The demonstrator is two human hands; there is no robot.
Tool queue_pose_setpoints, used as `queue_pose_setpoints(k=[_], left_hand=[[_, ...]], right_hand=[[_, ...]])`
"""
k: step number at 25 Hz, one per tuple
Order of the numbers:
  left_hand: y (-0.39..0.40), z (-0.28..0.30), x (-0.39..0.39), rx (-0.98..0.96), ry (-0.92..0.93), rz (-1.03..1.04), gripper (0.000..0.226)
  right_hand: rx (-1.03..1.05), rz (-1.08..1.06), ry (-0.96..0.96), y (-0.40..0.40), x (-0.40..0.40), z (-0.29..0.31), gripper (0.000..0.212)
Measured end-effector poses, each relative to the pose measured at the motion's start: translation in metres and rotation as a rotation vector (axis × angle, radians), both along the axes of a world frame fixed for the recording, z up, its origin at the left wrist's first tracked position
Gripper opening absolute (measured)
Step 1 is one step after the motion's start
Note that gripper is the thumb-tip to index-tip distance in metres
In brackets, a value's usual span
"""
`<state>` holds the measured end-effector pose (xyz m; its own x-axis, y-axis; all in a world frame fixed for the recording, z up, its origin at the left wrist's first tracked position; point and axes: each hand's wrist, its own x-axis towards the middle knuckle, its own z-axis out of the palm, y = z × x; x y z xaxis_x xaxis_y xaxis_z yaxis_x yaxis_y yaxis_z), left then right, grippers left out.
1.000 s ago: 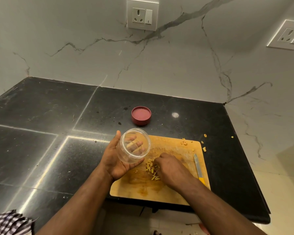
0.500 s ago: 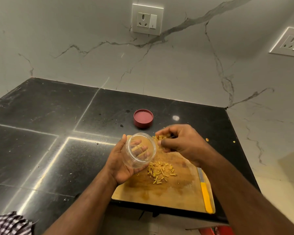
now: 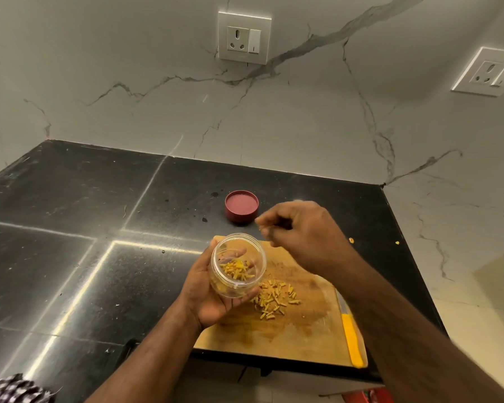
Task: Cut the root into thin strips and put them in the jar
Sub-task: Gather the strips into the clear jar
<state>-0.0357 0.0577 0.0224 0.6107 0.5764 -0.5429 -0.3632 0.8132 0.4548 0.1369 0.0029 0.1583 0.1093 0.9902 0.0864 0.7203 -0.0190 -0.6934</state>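
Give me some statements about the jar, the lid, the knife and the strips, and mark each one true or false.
1. The left hand holds the jar. True.
2. The lid is on the jar. False: it lies on the counter, beyond the board.
3. The jar already has some strips inside. True.
4. All the strips are in the jar. False: a pile remains on the board.
5. The right hand grips the knife. False: the knife lies at the board's right edge; the hand is raised past the jar, fingers curled.
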Motion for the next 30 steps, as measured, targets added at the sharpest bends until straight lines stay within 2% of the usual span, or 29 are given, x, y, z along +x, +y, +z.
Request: queue_pose_setpoints(k=[2,4,7,9,14,17,19,21,24,30], left_hand=[[0.004,-0.001,-0.005,-0.011,-0.02,0.023,0.069],[0.009,-0.003,-0.01,-0.014,-0.03,0.058,0.068],[0.014,-0.005,-0.012,-0.009,-0.023,0.099,0.068],[0.016,-0.006,-0.011,-0.004,-0.024,0.126,0.067],[0.02,-0.009,-0.012,-0.004,-0.034,0.16,0.066],[0.02,-0.01,-0.015,-0.007,-0.038,0.16,0.067],[0.02,-0.01,-0.018,-0.001,-0.039,0.166,0.067],[0.022,-0.01,-0.02,0.007,-0.045,0.175,0.066],[0.024,-0.01,-0.023,0.016,-0.047,0.19,0.066],[0.023,-0.011,-0.025,0.037,-0.046,0.205,0.067]], right_hand=[[-0.08,-0.119,-0.045,-0.005,0.023,-0.025,0.02],[-0.289,-0.21,-0.207,-0.013,0.037,-0.066,0.025],[-0.498,-0.231,-0.377,-0.026,0.028,-0.119,0.039],[-0.474,-0.203,-0.421,-0.03,0.013,-0.136,0.041],[-0.34,-0.132,-0.254,-0.022,0.0,-0.133,0.039],[-0.331,-0.203,-0.373,-0.011,0.014,-0.135,0.041],[-0.356,-0.118,-0.468,-0.012,0.005,-0.136,0.038],[-0.34,-0.022,-0.441,-0.015,-0.011,-0.138,0.037],[-0.258,-0.028,-0.361,-0.003,-0.015,-0.132,0.042],[-0.202,0.15,-0.395,0.024,-0.033,-0.14,0.031]])
